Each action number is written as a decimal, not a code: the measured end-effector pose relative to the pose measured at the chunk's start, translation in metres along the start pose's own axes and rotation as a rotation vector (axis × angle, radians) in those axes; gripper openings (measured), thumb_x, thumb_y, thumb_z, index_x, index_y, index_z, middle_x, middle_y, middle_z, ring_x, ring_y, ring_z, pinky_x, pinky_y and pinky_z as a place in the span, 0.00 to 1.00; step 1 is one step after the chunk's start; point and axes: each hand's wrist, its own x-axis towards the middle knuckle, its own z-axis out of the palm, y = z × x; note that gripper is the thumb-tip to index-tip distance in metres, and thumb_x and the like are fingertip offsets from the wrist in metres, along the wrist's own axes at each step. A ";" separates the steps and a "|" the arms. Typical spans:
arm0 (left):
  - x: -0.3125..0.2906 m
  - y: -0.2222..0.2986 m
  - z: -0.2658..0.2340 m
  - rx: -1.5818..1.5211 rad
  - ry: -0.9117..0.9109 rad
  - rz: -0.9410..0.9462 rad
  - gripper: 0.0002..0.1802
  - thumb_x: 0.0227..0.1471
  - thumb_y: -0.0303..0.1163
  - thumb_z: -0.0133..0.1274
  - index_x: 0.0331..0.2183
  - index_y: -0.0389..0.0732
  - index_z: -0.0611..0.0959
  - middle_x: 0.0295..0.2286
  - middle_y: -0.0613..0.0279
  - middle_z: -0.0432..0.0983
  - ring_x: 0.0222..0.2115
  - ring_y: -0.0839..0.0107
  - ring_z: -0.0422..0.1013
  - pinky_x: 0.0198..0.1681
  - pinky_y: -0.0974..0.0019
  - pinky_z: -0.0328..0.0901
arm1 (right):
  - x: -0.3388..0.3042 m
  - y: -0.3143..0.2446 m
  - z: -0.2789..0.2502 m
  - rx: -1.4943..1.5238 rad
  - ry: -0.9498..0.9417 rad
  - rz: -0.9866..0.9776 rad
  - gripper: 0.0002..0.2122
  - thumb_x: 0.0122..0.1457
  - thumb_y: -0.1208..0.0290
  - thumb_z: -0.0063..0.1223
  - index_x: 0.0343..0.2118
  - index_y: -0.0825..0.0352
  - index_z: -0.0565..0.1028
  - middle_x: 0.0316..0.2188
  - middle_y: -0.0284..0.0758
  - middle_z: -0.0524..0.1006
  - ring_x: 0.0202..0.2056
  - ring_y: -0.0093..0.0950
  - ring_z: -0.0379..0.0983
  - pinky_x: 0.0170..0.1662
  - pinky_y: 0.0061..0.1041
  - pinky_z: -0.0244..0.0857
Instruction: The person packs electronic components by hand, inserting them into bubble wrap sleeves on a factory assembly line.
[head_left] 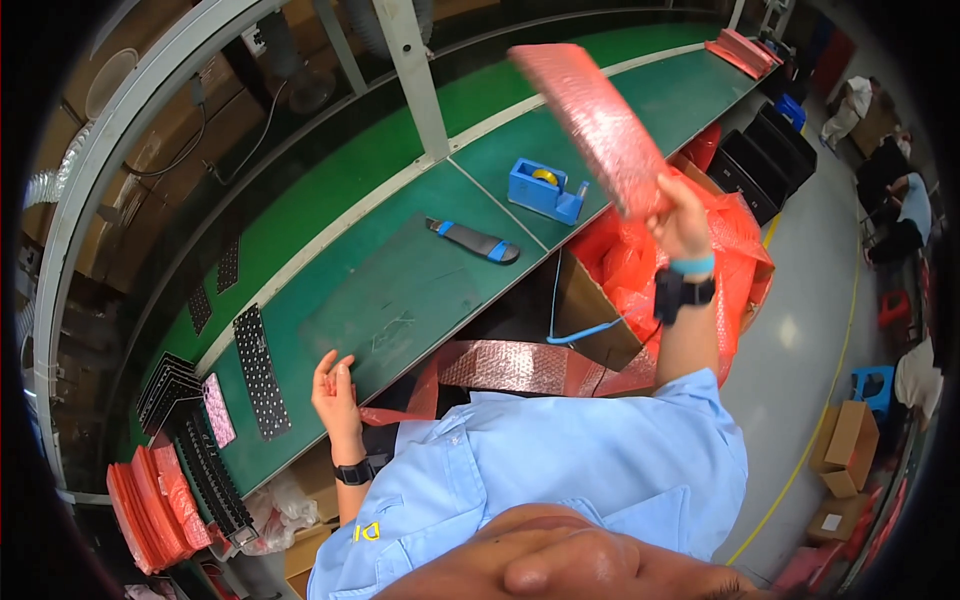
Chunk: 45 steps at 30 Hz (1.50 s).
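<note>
My right hand (682, 218), raised above the table's right side, is closed on the lower end of a long, flat pink bubble-wrap package (600, 125). That package slants up and left from my fingers; what is inside cannot be made out. My left hand (338, 395) is at the table's near edge with fingers loosely bent and apart, holding nothing I can see. Close by it lies a black perforated strip (260, 372). A utility knife (475, 241) with a black and blue handle and a blue tape dispenser (547, 191) rest on the green table (370, 290).
Below the dispenser stands a cardboard box (592, 312) full of red bubble wrap (735, 240). A bubble-wrap strip (500, 366) runs along my front. Wrapped pink packages (150, 510) are stacked at lower left beside black perforated parts (205, 470). A metal post (412, 80) rises behind the table.
</note>
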 end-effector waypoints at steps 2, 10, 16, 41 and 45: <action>0.006 -0.006 0.002 0.003 0.001 -0.015 0.17 0.59 0.28 0.50 0.50 0.37 0.73 0.38 0.62 0.79 0.21 0.92 0.59 0.22 0.85 0.54 | 0.045 -0.030 -0.053 -0.192 0.069 -0.056 0.10 0.60 0.68 0.51 0.41 0.66 0.74 0.30 0.31 0.79 0.23 0.20 0.75 0.20 0.15 0.65; -0.001 -0.005 0.016 0.091 0.125 -0.024 0.14 0.60 0.30 0.50 0.47 0.38 0.75 0.34 0.67 0.79 0.18 0.93 0.55 0.20 0.85 0.49 | 0.224 -0.045 -0.201 -0.513 0.399 0.067 0.12 0.57 0.59 0.56 0.32 0.63 0.76 0.23 0.31 0.78 0.19 0.22 0.72 0.17 0.19 0.62; 0.003 -0.008 0.016 0.099 0.119 -0.046 0.10 0.59 0.28 0.51 0.43 0.37 0.78 0.34 0.66 0.79 0.20 0.92 0.58 0.21 0.85 0.52 | 0.245 -0.017 -0.259 -1.584 0.898 0.071 0.28 0.52 0.40 0.53 0.29 0.69 0.80 0.25 0.37 0.80 0.22 0.30 0.75 0.27 0.29 0.69; -0.001 -0.012 0.025 0.129 0.097 0.086 0.06 0.55 0.26 0.56 0.35 0.34 0.81 0.25 0.72 0.74 0.21 0.88 0.61 0.23 0.82 0.55 | 0.052 0.103 -0.112 0.132 0.389 -0.434 0.07 0.60 0.81 0.50 0.40 0.67 0.74 0.37 0.34 0.79 0.37 0.28 0.78 0.40 0.29 0.76; 0.003 -0.012 0.026 0.131 0.065 0.100 0.05 0.55 0.25 0.56 0.34 0.34 0.81 0.24 0.72 0.73 0.21 0.88 0.61 0.23 0.82 0.55 | 0.049 0.170 -0.168 0.274 0.357 -0.296 0.08 0.60 0.79 0.51 0.42 0.67 0.74 0.40 0.35 0.78 0.41 0.31 0.77 0.45 0.33 0.74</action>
